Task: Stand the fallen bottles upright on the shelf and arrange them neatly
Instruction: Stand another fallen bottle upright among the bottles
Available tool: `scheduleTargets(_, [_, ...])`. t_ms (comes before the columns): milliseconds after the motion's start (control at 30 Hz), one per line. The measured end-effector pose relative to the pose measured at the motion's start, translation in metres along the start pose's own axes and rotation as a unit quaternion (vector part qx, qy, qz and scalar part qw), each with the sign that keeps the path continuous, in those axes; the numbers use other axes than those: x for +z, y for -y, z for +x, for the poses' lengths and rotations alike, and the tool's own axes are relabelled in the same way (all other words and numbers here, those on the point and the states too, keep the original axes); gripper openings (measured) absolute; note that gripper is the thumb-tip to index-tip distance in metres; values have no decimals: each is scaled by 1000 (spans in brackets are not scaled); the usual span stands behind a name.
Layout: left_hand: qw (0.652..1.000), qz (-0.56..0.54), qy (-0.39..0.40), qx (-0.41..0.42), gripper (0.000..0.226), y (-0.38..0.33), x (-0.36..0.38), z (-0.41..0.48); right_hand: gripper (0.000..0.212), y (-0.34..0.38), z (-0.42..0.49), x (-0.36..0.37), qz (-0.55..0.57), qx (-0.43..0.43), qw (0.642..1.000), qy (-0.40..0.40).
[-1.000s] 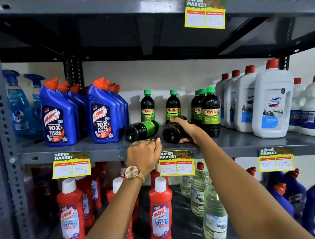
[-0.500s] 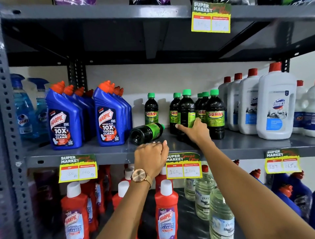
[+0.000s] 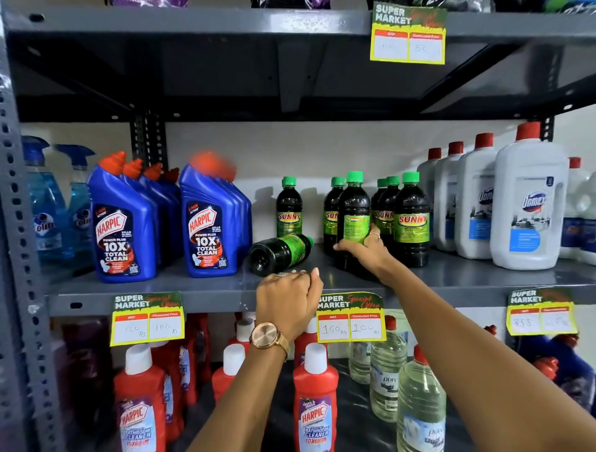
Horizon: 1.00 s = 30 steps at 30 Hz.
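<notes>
An upright dark bottle [image 3: 353, 222] is gripped by the fingers of the right hand [image 3: 364, 250] on the shelf [image 3: 451, 277]. A fallen bottle [image 3: 280, 253] lies to its left. The left hand [image 3: 288, 301] is closed in an empty fist at the near shelf edge.

top-shelf goods [image 3: 290, 3] cut off; front harpic cap [image 3: 213, 164] blurred.

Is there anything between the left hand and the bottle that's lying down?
Nothing visible. The left hand is curled on the shelf edge, and the fallen bottle lies just behind it with only bare shelf between. The right hand is busy holding an upright bottle off to the side.
</notes>
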<state>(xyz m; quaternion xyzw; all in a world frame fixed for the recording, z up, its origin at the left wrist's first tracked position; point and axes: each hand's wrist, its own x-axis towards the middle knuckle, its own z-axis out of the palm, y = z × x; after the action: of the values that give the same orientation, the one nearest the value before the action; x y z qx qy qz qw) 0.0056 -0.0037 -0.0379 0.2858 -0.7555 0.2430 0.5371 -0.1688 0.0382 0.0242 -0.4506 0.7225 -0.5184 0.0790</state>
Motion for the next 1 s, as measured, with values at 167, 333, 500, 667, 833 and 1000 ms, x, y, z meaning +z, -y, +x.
scheduleTargets(167, [1000, 3, 0, -2, 50, 0, 1, 0, 87, -4, 0, -5, -11, -4, 1000, 1])
scheduleTargets(333, [1000, 4, -3, -5, 50, -1, 0, 0, 108, -1, -2, -1, -56, -11, 998, -1])
scheduleTargets(500, [1000, 9, 2, -7, 51, 0, 1, -1, 115, -5, -1, -5, -29, 0, 1000, -12])
scheduleTargets(667, [1000, 8, 4, -10, 51, -1, 1, 0, 121, 0, -4, 0, -81, -18, 996, -24])
scheduleTargets(833, [1000, 0, 5, 4, 50, 0, 1, -2, 70, -6, 1, -4, -29, -13, 999, -4])
scheduleTargets(1000, [1000, 0, -1, 6, 49, 1, 2, -1, 89, -3, 0, -1, -126, -46, 991, -30])
